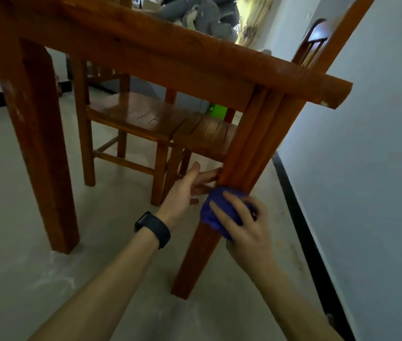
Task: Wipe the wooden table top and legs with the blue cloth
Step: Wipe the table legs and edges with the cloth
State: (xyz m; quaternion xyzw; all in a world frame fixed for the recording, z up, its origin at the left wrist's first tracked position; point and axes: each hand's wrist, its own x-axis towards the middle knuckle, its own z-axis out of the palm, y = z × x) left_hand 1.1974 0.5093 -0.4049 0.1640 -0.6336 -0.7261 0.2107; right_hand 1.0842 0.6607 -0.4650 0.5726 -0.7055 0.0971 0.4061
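The wooden table [160, 52] fills the upper view, seen from low down. Its near right leg [249, 148] runs from the corner down to the floor. The bunched blue cloth [213, 212] is pressed against the middle of that leg. My right hand [246, 230] is shut on the cloth from the front. My left hand [185, 190], with a black band on its wrist, rests against the leg's left side just above the cloth, fingers spread and reaching behind the leg. The table's near left leg [35, 134] stands on the left.
Two wooden chairs [141, 119] are tucked under the table behind the leg. A grey heap [207, 13] lies on the table top. A white wall [372, 168] with a dark skirting runs close on the right; another chair back [335, 43] leans there. The floor is pale concrete.
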